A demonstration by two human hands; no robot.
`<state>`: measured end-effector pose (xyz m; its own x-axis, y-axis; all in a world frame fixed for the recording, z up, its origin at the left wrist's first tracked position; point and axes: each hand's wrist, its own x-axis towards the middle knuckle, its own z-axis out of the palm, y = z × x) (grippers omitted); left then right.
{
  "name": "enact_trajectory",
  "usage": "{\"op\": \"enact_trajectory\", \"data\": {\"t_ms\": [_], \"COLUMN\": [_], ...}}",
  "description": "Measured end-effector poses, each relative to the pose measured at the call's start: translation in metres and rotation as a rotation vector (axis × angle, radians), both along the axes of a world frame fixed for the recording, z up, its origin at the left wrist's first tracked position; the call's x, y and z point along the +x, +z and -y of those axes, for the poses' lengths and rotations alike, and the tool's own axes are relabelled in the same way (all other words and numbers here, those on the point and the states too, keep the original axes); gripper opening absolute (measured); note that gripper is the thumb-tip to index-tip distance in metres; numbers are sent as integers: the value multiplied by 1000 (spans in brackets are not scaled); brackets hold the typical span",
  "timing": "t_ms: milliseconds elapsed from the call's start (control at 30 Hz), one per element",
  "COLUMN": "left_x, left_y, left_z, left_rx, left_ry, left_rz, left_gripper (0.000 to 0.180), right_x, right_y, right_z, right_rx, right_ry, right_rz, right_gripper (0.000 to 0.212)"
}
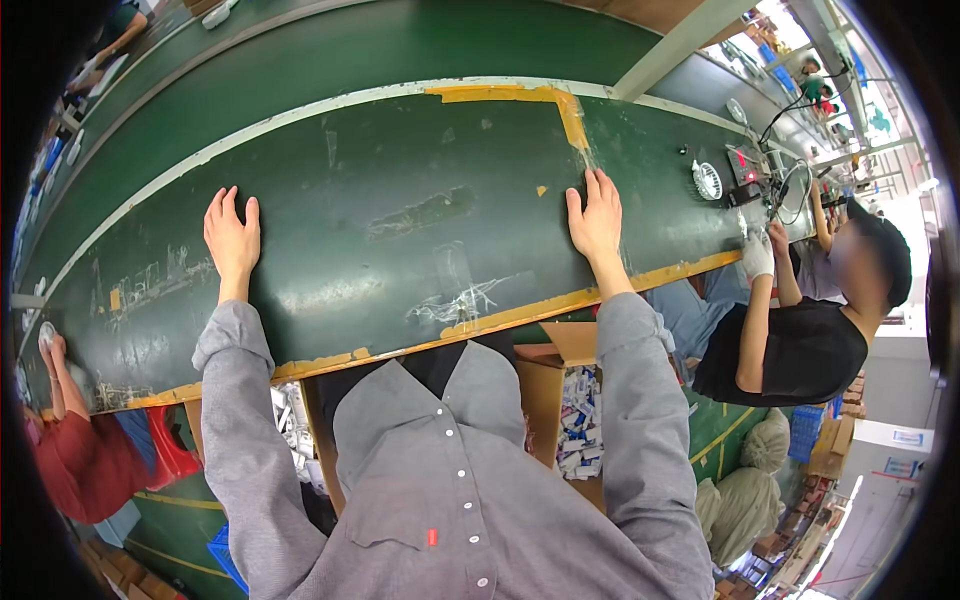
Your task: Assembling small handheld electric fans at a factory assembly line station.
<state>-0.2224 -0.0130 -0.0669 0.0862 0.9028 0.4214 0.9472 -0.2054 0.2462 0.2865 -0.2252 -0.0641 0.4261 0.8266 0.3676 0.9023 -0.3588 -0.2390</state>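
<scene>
Both my arms, in grey rolled-up sleeves, reach out over a dark green workbench (330, 230) with worn, scratched patches. My left hand (233, 235) lies flat on the left part of the bench, fingers stretched out and nothing in it. Lying flat on the right, my right hand (597, 220) has its fingers forward and holds nothing. Its fingertips come close to a strip of yellow tape (572, 120) that runs along the bench surface.
Open cartons of small white pieces (580, 430) stand below the bench edge. At right, a co-worker in black (800, 340) handles cables near a round white part (707, 181). Another person in red (95, 460) works at left. A conveyor (400, 50) runs beyond a white rail.
</scene>
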Motion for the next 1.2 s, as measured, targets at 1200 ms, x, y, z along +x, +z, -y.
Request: {"op": "enact_trajectory", "data": {"t_ms": [1200], "left_x": [-5], "left_y": [8], "left_z": [9], "left_rx": [23], "left_ry": [-124], "left_rz": [157], "left_gripper": [29], "right_x": [-84], "right_y": [32], "right_z": [116], "right_rx": [209], "right_ry": [240], "right_rz": [-218], "right_gripper": [19]}}
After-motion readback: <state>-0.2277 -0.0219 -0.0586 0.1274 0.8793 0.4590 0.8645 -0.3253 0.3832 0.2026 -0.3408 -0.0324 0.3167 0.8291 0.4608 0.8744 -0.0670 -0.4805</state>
